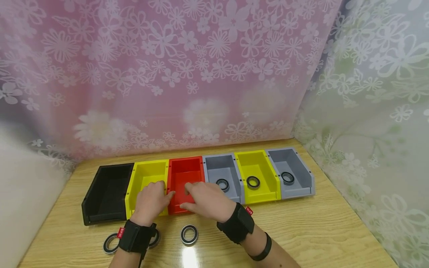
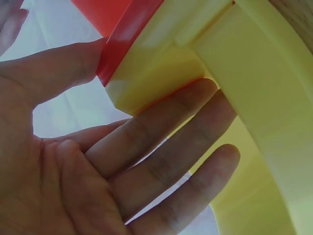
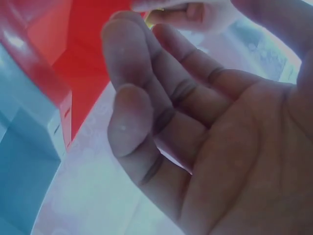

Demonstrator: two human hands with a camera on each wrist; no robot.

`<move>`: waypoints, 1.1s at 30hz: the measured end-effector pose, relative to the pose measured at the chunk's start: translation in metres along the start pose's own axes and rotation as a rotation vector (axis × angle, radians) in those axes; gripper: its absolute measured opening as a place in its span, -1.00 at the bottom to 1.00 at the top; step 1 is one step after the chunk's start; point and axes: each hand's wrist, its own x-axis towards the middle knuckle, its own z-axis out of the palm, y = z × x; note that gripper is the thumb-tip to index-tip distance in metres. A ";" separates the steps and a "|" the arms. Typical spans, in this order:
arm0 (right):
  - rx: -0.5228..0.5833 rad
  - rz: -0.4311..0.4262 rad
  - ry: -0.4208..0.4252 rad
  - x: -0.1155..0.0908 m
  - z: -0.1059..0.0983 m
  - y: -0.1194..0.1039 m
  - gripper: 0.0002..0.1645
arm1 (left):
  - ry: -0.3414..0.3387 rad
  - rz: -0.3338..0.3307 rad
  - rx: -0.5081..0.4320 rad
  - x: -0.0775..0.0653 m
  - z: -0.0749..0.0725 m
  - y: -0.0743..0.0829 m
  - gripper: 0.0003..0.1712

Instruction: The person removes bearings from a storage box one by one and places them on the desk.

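My left hand (image 1: 151, 201) reaches over the front of the left yellow bin (image 1: 152, 169). In the left wrist view, its thumb lies against the rim of the red bin (image 2: 120, 49) and its fingers run along the yellow wall (image 2: 161, 83), so the hand grips the adjoining walls between them. My right hand (image 1: 209, 201) hovers above the red bin's front right side. In the right wrist view, its fingers (image 3: 129, 117) bend loosely, with nothing held. A ball bearing (image 1: 182, 235) lies before the red bin, and another bearing (image 1: 156, 240) is partly covered by the left wrist.
Farther left, a third loose bearing (image 1: 107, 245) lies near a black bin (image 1: 107, 193). On the right, a grey bin (image 1: 221, 167), a yellow bin (image 1: 253, 163) and another grey bin (image 1: 285, 158) each contain one bearing. Floral curtains (image 1: 201, 74) border the wooden table (image 1: 301, 230).
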 end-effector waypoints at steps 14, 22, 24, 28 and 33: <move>0.124 0.075 0.118 -0.009 -0.029 0.034 -0.51 | 0.001 -0.025 0.025 0.001 0.002 0.003 -0.63; 0.163 0.129 0.166 -0.014 -0.041 0.051 -0.59 | 0.001 -0.020 0.016 0.000 0.002 0.002 -0.63; 0.171 0.149 0.174 -0.016 -0.043 0.055 -0.60 | 0.000 -0.019 0.022 0.000 0.002 0.002 -0.63; 0.214 0.199 0.187 -0.019 -0.050 0.062 -0.59 | 0.000 -0.017 0.026 0.001 0.002 0.002 -0.62; 0.240 0.243 0.191 -0.022 -0.054 0.068 -0.57 | 0.008 -0.016 0.027 0.001 0.001 0.003 -0.61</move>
